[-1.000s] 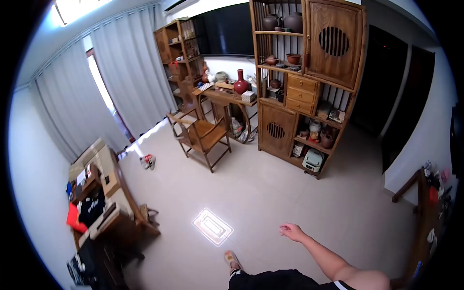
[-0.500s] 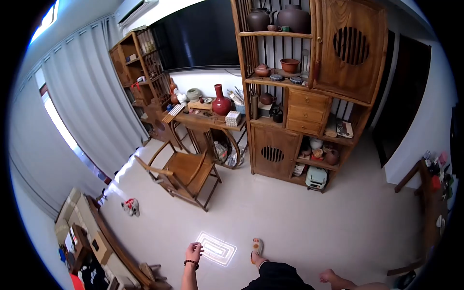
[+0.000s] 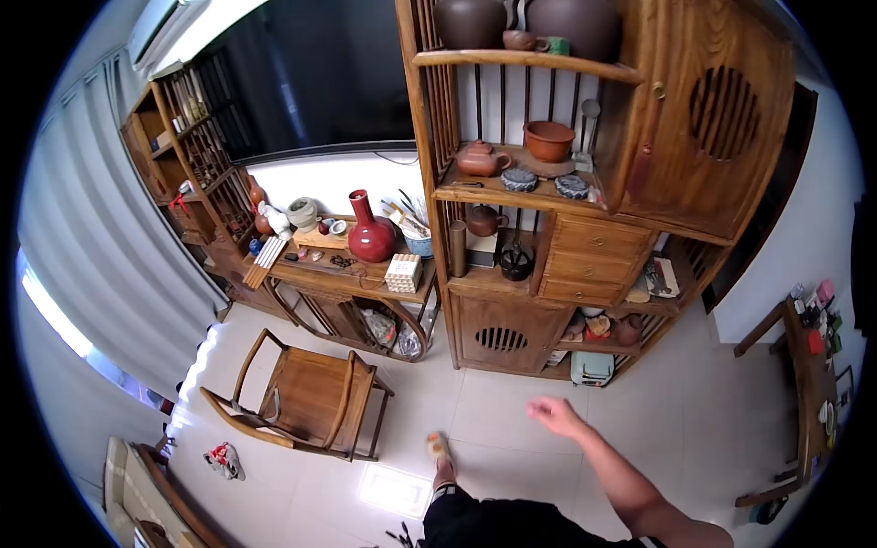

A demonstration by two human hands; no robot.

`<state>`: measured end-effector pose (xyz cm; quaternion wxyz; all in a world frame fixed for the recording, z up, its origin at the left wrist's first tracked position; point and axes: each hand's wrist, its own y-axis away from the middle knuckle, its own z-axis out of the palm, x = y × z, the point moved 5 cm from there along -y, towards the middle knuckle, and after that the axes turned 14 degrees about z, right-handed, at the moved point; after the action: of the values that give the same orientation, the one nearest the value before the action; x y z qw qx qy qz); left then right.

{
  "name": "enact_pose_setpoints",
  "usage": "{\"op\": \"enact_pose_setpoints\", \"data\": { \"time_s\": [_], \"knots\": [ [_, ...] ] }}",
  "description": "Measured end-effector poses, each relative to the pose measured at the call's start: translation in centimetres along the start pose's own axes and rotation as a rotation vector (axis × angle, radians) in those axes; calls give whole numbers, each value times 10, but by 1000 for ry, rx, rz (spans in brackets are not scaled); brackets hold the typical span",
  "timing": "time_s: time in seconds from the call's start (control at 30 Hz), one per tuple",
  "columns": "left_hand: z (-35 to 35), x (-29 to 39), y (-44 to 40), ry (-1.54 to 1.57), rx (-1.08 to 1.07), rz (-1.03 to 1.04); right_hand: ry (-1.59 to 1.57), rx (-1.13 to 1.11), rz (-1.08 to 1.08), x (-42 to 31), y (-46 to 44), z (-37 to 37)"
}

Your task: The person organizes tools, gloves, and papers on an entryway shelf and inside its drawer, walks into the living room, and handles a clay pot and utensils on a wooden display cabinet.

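My right hand [image 3: 555,416] reaches out over the tiled floor at the lower right, a little blurred. Its fingers are loosely bent, and nothing shows in them. Closest to it is the pale green box-like case [image 3: 593,368] on the bottom shelf of the wooden cabinet [image 3: 501,315], with floor between them. My left hand is out of view. One foot in a light slipper [image 3: 438,447] is on the floor ahead of me.
A wooden armchair [image 3: 311,393] stands at left. Behind it, a side table holds a red vase [image 3: 372,233] and a small patterned box [image 3: 403,272]. Teapots, including a reddish one [image 3: 481,159], line the cabinet shelves. A cluttered desk [image 3: 804,384] is at right.
The cabinet and chair appear nearer. My left hand has left the view, while my right hand has swung forward from the bottom edge.
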<state>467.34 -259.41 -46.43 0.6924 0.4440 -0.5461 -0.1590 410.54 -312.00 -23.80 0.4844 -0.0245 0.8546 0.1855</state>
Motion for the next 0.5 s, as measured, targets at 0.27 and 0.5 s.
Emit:
{"op": "enact_pose_setpoints", "data": {
  "time_s": [0.27,0.5],
  "knots": [
    [100,290,-334,-375,-24,217,-38,234,-264,-298,-132,-92],
    [272,562,-374,-667,-211,904,156,441,-327,-427,-224,-171]
  ]
}}
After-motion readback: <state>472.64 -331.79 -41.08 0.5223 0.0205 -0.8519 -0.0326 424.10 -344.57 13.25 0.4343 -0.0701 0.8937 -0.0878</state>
